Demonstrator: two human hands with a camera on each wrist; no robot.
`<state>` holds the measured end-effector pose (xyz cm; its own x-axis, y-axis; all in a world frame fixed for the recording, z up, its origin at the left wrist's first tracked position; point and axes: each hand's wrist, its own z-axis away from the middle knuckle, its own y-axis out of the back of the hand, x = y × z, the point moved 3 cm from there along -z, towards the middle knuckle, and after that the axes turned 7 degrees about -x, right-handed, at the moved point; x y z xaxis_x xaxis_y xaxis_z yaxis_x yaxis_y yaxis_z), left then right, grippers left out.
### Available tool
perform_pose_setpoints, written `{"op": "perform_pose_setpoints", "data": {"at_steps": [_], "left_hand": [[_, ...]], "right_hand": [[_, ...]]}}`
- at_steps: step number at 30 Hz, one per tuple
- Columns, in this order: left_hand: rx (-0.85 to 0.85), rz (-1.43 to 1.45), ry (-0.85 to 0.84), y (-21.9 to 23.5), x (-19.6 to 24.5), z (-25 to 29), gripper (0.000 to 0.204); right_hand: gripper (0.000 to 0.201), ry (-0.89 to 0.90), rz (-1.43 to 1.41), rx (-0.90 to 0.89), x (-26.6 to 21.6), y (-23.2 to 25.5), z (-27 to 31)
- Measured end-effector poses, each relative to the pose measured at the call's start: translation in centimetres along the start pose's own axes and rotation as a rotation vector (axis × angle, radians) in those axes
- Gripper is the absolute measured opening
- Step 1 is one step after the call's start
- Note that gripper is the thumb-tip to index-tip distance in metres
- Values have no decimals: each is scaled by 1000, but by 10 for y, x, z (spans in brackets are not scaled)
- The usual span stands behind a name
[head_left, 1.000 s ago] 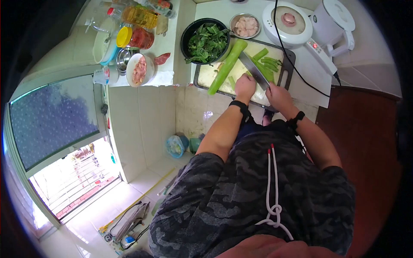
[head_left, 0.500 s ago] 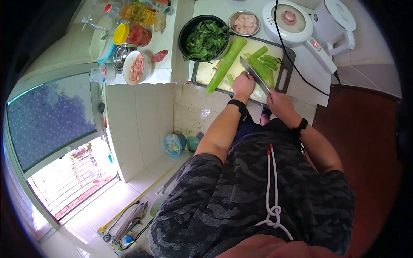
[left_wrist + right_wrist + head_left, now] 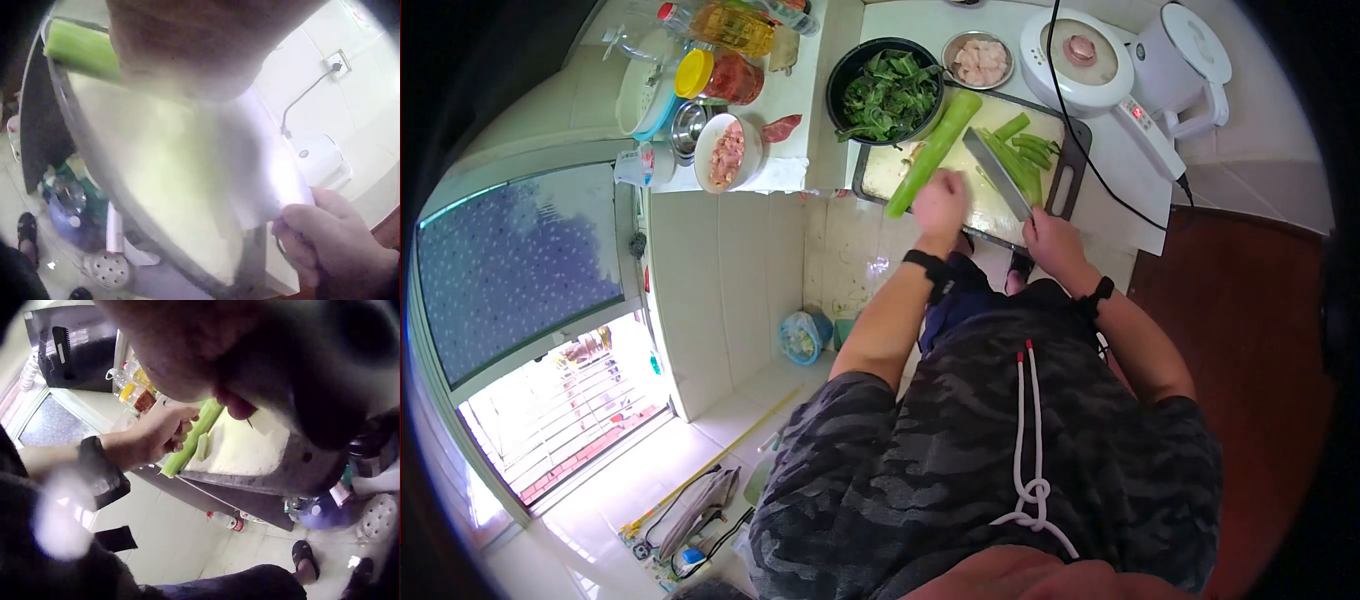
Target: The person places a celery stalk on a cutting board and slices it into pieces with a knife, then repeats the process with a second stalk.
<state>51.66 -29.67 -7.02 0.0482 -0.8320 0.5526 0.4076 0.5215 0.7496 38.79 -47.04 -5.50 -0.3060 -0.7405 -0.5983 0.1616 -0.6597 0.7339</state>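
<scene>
In the head view, my right hand [image 3: 1055, 240] grips the handle of a cleaver [image 3: 998, 173], whose broad blade lies beside cut green slices [image 3: 1022, 170] on the cutting board [image 3: 990, 208]. My left hand [image 3: 940, 203], blurred, hovers over the board's near left part beside a long, thick, pale-green peeled stem [image 3: 935, 153]. The right wrist view shows that left hand [image 3: 159, 434] with loosely curled fingers near the stem [image 3: 200, 434] and nothing visible in them. A small green piece [image 3: 202, 447] lies next to the stem. Several green peppers [image 3: 1035, 150] rest at the board's right.
Behind the board stand a black pot of leafy greens [image 3: 890, 95] and a metal bowl of pale meat chunks [image 3: 980, 62]. A white cooker [image 3: 1075, 60], a kettle [image 3: 1185, 45] and a black cord [image 3: 1090, 150] are at right. A bowl of meat [image 3: 728, 155] stands at left.
My left hand has moved left, off the cleaver blade and over toward the thick stem. My right hand keeps hold of the cleaver in nearly the same place beside the slices.
</scene>
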Motion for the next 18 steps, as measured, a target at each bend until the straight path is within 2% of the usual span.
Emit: {"op": "perform_pose_setpoints", "data": {"at_steps": [3,5,8,10,12,14,18], "left_hand": [[14,68,77,16,-32,2,34],[-26,-67,167,17,-38,4,35],[-70,64,103,-9,-42,-8,36],[-107,138,96,-33,-30,-14,36],[-142,208,88,-52,-16,-16,36],[-165,119,72,-57,9,-13,35],[-123,59,102,-55,22,-9,34]], "right_hand": [[19,33,38,-64,-5,0,11],[20,36,35,-42,4,-2,10],[20,6,50,32,12,3,6],[21,-11,73,101,17,9,-1],[20,5,65,64,12,13,-1],[20,16,54,27,3,14,0],[19,49,97,29,-5,11,8]]}}
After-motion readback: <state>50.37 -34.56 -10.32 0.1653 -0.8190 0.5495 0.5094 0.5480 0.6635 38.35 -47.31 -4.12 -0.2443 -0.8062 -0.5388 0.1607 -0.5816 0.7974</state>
